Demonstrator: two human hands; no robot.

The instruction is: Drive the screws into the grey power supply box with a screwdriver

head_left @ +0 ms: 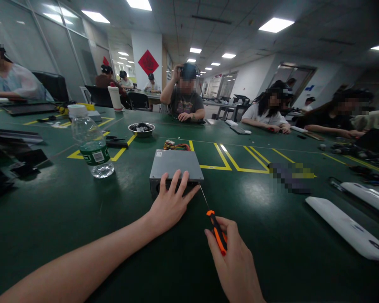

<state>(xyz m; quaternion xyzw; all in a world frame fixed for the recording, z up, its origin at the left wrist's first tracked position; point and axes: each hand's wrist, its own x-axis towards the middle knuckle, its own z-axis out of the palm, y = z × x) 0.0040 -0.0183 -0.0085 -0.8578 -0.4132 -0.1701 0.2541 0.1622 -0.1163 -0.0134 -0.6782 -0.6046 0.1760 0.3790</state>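
Observation:
A grey metal computer power supply (177,163) sits on the green table in front of me, its bundle of coloured cables (177,146) at the far side. My left hand (169,202) rests on its near edge with the fingers spread over the top and front. In my right hand (232,248) is a screwdriver (219,233) with an orange and black handle, gripped between thumb and fingers. Its thin shaft points up and left, and the tip is at the unit's near right corner, close to my left thumb. Whether the tip sits in a screw is too small to tell.
A water bottle (96,147) stands left of the power supply, and a metal bowl (141,129) of small dark parts lies beyond. Long white devices (347,227) lie at the right. Yellow tape (216,167) marks the green table (129,269). Several people sit around it.

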